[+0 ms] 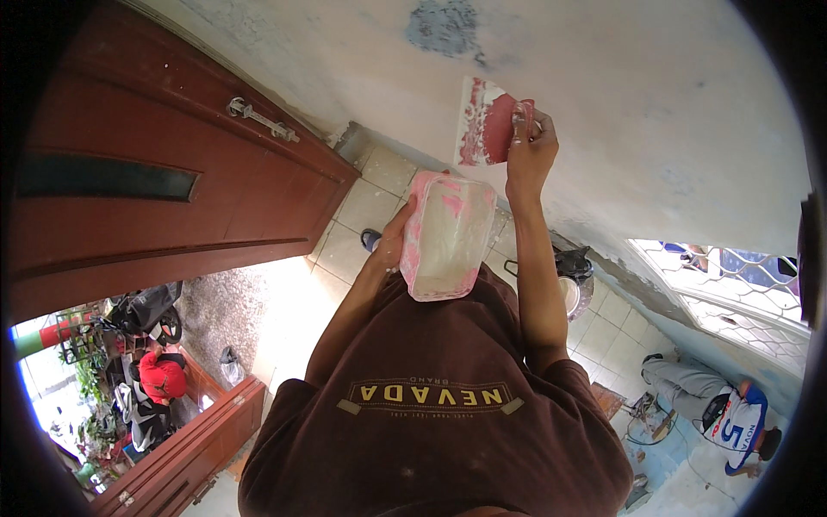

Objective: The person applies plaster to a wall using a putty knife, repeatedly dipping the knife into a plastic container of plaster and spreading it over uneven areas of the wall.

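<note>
My right hand grips a red putty scraper by its handle, fingers wrapped round it. White putty is smeared along the scraper's wide blade, which is held up close to the pale wall. In front of my chest, my left hand is closed on the left side of a rectangular plastic tub. Pink and whitish smears coat the tub's sides. Whitish material shows inside it. Part of my left hand's fingers is hidden by the tub.
A reddish-brown door with a metal handle stands at left. A dark bag-like object and a bucket sit by the wall. A person in grey trousers is at lower right; another in red is outside near motorbikes. A grilled window is at right.
</note>
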Available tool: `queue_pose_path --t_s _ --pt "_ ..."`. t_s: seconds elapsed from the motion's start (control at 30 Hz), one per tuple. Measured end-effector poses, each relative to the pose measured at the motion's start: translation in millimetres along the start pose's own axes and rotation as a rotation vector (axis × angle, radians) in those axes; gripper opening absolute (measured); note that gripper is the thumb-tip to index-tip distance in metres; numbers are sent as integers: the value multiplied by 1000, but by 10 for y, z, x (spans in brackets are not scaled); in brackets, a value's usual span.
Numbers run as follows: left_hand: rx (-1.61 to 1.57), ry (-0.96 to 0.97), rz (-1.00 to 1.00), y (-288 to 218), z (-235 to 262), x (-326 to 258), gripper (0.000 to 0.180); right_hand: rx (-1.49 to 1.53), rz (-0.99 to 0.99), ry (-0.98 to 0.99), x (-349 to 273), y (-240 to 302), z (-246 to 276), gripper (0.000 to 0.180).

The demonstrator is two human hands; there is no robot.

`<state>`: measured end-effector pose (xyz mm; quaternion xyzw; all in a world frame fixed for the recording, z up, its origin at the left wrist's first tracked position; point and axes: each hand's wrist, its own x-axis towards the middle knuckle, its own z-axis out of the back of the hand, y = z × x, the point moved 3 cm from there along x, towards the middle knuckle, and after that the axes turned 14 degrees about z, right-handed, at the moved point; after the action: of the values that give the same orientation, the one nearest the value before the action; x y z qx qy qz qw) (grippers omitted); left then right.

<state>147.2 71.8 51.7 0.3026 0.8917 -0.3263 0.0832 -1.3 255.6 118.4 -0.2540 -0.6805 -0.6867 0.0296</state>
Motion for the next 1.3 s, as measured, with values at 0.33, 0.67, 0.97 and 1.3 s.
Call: queue_pose_path --t_s 0.33,0.67,0.97,1.3 --pt "-145 -26 -201 -260 205 144 65 814 -367 139 -350 249 265 23" --pt "-255 -74 -122 -340 346 400 65 788 -562 191 -876 -179 485 15" --pt "-201 44 -175 -399 347 381 60 717 -449 201 -857 77 512 31" --pt "-194 -24 -74 -338 346 332 62 487 -372 253 -693 -33 465 21"
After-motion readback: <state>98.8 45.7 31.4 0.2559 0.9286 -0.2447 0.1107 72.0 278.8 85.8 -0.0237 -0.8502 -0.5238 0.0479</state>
